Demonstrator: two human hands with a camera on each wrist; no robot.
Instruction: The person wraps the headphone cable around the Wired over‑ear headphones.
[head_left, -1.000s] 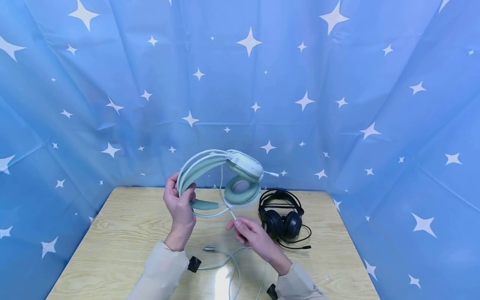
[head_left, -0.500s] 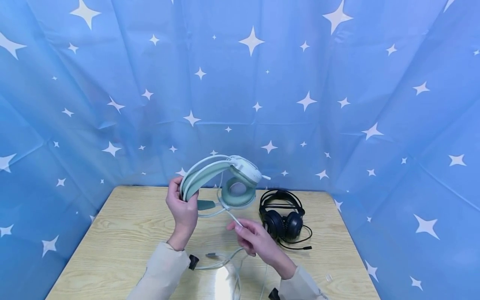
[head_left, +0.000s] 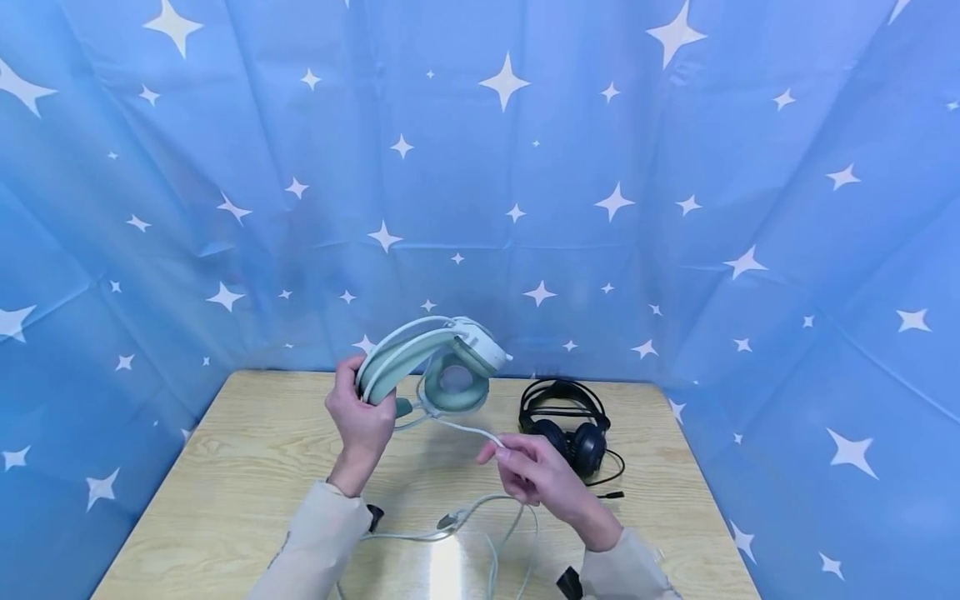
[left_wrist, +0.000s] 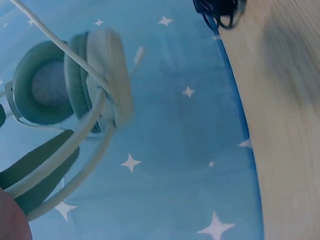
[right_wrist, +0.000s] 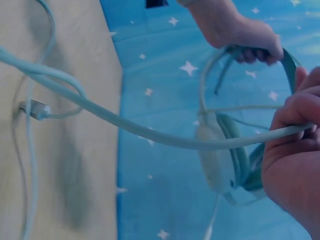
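My left hand grips the headband of a mint-green and white headset, raised over the far part of the table. Both its ear cups point away to the right, and a short microphone boom sticks out from the white one in the left wrist view. From the headset a pale cable runs to my right hand, which pinches it between thumb and fingers. In the right wrist view the cable passes on through that hand toward the table. A metal-ended USB plug hangs on a loop of it.
A black headset lies on the wooden table beyond my right hand, its thin cord curling to the right. Slack loops of pale cable spread across the near middle. A blue curtain with white stars stands behind the table.
The mint headset has sunk a little and tilted, its cups shifting left. My right hand has drawn right with the cable, and the plug has slid right and toward me.
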